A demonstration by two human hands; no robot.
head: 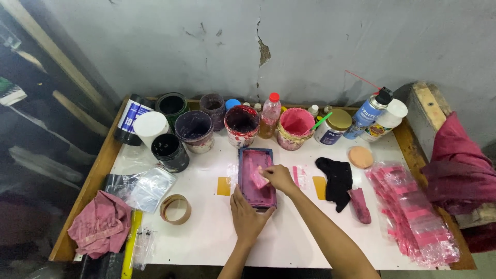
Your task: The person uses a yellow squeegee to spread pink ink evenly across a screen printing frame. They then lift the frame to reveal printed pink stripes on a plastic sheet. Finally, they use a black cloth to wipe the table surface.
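Hands at centre of white table top (289, 243), both on small blue-framed printing screen (257, 176) smeared pink. Left hand (247, 217) lies flat on the frame's near end, fingers spread, palm down, nothing gripped; looks like it pins the frame so it doesn't slide. Right hand (279, 177) reaches over from the right, fingers curled closed on a small pink scraper piece (259, 178) pressed against the mesh, tilted, probably to drag ink. Screen sits flat on the table, between two orange tape marks (223, 186), likely register marks.

Row of ink pots along the back wall: black pot (170, 152), dark purple pot (195, 130), red-stained pot (241, 124), pink pot (295, 128) with a green stick in it. Spray can (368, 112) at back right. Black cloth (336, 181) just right of the hands. Stack of clear pink-printed bags (413, 212) at right edge. Tape roll (175, 208) and pink rag (101, 223) on the left, well apart from the screen.
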